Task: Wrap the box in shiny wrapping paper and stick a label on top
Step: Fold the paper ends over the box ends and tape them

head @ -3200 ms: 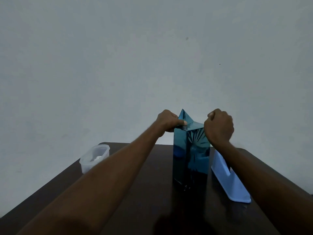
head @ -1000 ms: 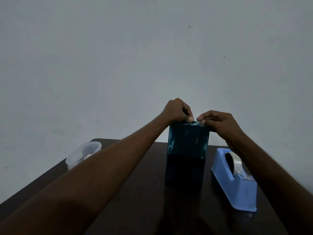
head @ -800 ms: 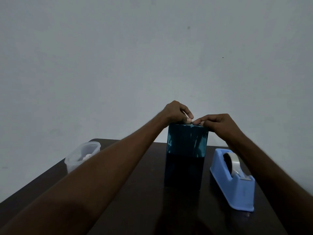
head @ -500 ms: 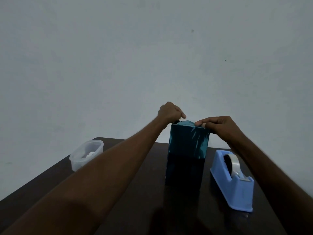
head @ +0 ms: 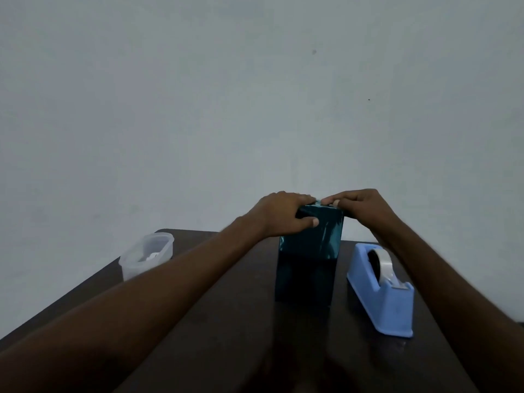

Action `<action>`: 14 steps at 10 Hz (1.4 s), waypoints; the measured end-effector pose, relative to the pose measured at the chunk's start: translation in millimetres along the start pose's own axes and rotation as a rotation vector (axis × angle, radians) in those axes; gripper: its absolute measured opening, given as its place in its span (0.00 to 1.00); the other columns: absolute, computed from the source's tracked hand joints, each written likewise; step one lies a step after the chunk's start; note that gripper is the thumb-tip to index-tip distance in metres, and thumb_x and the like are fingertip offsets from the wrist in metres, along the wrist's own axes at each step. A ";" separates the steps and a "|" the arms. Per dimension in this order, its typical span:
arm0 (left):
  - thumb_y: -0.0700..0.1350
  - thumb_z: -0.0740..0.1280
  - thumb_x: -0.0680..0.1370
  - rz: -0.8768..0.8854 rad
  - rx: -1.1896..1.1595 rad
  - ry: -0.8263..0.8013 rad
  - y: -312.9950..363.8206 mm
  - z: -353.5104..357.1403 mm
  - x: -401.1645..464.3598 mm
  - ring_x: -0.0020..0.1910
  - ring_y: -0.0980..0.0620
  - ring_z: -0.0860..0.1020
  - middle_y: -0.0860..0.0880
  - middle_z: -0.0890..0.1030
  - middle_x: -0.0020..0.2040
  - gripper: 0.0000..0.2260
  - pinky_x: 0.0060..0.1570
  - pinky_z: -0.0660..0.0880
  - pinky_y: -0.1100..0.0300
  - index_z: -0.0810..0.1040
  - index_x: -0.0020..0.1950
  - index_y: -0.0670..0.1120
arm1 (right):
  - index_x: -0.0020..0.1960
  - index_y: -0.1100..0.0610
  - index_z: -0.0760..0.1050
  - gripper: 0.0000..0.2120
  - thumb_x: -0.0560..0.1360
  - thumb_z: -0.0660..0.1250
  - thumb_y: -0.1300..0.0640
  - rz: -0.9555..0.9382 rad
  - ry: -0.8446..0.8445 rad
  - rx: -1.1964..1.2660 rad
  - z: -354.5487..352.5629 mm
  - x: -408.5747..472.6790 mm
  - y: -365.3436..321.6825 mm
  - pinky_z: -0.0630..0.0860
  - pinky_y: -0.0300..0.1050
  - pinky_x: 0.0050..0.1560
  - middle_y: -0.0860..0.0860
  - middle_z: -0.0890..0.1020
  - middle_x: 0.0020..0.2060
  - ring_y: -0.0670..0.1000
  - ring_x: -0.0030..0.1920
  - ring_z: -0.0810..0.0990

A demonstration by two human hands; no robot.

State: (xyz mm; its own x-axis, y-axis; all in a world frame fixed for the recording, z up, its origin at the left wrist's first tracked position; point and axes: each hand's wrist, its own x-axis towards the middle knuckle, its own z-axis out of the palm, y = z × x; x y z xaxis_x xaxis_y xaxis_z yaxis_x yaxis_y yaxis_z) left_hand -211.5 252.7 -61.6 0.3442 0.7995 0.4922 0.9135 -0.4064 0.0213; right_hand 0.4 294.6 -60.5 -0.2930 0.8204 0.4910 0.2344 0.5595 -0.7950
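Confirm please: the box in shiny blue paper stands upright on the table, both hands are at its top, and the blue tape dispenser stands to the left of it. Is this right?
One detail is wrong. The head view shows the blue tape dispenser to the right of the box, not the left; a clear plastic container is on the left. The box stands upright on the table, with the left hand and right hand at its top.

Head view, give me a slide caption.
Both hands press paper flaps down atop the upright box.
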 end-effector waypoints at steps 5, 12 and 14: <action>0.62 0.64 0.69 -0.064 -0.146 -0.009 25.6 -1.9 -3.7 0.60 0.48 0.77 0.48 0.80 0.62 0.31 0.58 0.71 0.57 0.75 0.68 0.48 | 0.39 0.57 0.67 0.11 0.73 0.68 0.56 0.488 0.101 -1.071 -29.6 -79.6 13.4 0.66 0.40 0.32 0.51 0.72 0.33 0.50 0.33 0.71; 0.60 0.64 0.67 -0.062 -0.162 0.013 42.3 -4.3 -2.0 0.56 0.48 0.78 0.48 0.82 0.58 0.30 0.53 0.72 0.58 0.76 0.65 0.47 | 0.54 0.58 0.72 0.05 0.78 0.63 0.60 0.669 0.363 -0.078 -29.4 -116.6 7.1 0.81 0.60 0.51 0.57 0.75 0.45 0.59 0.44 0.79; 0.58 0.64 0.67 -0.044 -0.184 0.037 41.0 -1.3 -2.0 0.54 0.50 0.79 0.50 0.82 0.56 0.28 0.49 0.69 0.60 0.76 0.65 0.50 | 0.50 0.68 0.76 0.09 0.74 0.69 0.62 0.625 0.564 0.195 -30.7 -142.8 30.7 0.83 0.56 0.43 0.61 0.78 0.46 0.58 0.44 0.80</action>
State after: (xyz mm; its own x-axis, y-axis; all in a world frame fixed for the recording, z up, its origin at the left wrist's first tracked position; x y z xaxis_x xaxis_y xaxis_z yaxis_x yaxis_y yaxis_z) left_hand -175.0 234.0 -60.6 0.2936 0.8026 0.5192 0.8712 -0.4483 0.2003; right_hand 77.9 198.2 -144.1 0.3530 0.9356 0.0057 0.0209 -0.0018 -0.9998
